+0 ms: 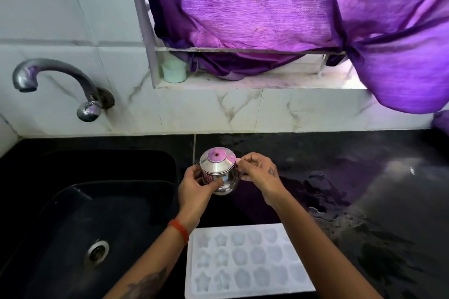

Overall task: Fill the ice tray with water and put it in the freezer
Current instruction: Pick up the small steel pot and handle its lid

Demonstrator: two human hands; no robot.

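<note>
Both hands, left hand [194, 181] and right hand [257, 172], are clamping the lidded steel pot [218, 170], probably steadying it for pouring into the ice tray [245, 262] lying beneath the wrists.

Polished steel pot [218, 172], translucent matt plastic ice tray [245, 262], glossy wet black stone counter [340, 177], purple cloth curtain [267, 7].

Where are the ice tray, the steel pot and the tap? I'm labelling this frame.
ice tray [247, 260], head view, middle of its moulded face.
steel pot [218, 165], head view, sloped lid.
tap [56, 68], head view, top of the spout's curve.
</note>
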